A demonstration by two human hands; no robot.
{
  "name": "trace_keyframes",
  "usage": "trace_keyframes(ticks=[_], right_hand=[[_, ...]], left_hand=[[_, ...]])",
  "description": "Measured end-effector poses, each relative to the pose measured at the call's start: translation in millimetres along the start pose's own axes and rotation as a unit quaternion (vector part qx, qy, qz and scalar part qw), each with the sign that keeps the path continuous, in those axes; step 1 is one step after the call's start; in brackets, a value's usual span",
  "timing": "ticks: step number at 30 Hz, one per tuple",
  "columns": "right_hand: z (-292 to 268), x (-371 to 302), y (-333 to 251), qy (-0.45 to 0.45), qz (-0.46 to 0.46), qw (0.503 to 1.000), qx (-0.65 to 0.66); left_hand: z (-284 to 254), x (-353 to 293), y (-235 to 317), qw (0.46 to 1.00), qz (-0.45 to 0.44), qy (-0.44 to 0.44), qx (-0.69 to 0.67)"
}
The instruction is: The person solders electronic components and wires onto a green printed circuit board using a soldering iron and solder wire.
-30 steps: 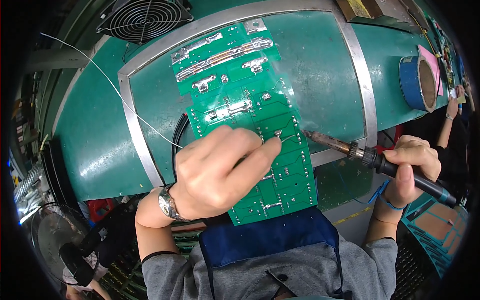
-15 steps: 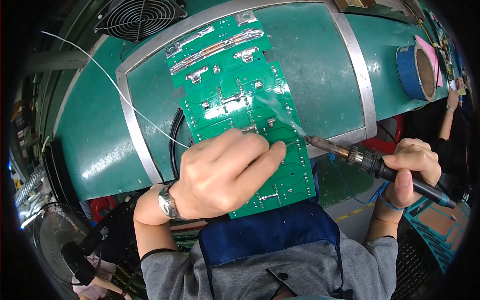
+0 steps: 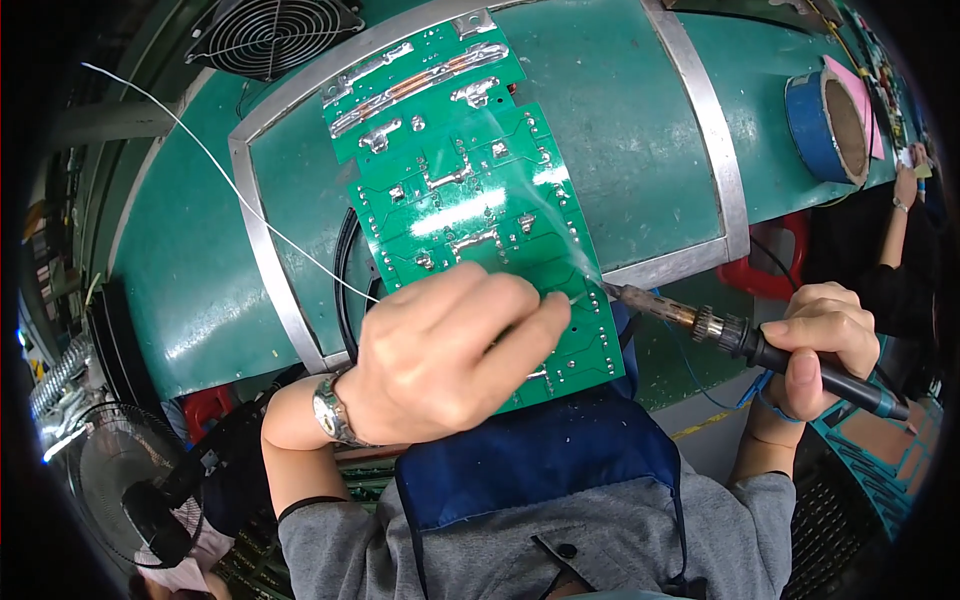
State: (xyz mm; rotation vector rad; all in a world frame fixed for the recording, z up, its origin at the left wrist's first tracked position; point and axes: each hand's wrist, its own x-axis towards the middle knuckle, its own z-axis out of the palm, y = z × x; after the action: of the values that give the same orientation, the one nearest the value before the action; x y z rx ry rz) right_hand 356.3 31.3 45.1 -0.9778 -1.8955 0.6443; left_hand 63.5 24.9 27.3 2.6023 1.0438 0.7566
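A green circuit board (image 3: pixel 430 212) with silvery solder joints lies over the near part of the bench, its near edge by my apron. My left hand (image 3: pixel 450 350) is closed above its lower part, pinching a thin solder wire (image 3: pixel 574 298) whose short end pokes out past the fingertips. A long pale strand (image 3: pixel 262 212) runs from the upper left down to this hand. In my right hand (image 3: pixel 825 345) is a soldering iron (image 3: pixel 765 352), gripped by its black handle. The iron's tip is at the board's right edge, close to the wire's end, and smoke rises from there.
A black fan with a wire guard (image 3: pixel 275 35) stands at the far left of the green bench (image 3: pixel 620 130). On the right are a blue-sided roll (image 3: pixel 815 130) and pink paper (image 3: pixel 850 95). Another person's arm (image 3: pixel 897 225) shows at far right. A second fan (image 3: pixel 125 480) is lower left.
The board has slid away from me and a little to the left under my hands. Both hands stay nearly in place. The smoke has changed shape.
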Motion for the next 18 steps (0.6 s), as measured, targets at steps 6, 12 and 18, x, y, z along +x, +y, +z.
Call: trace_keyframes(ticks=[6, 12, 18], right_hand=[[13.6, 1.0, 4.8, -0.005, -0.006, 1.000, 0.015], [5.4, -24.3, 7.3, 0.007, -0.025, 0.996, -0.086], [-8.3, -25.4, 13.4, 0.174, 0.023, 0.984, 0.012]], left_hand=[[3.2, 0.3, -1.3, 0.999, 0.007, -0.028, 0.035], [3.7, -19.1, 9.8, 0.999, -0.022, 0.025, 0.015], [17.3, -26.7, 28.4, 0.987, 0.019, 0.154, 0.038]])
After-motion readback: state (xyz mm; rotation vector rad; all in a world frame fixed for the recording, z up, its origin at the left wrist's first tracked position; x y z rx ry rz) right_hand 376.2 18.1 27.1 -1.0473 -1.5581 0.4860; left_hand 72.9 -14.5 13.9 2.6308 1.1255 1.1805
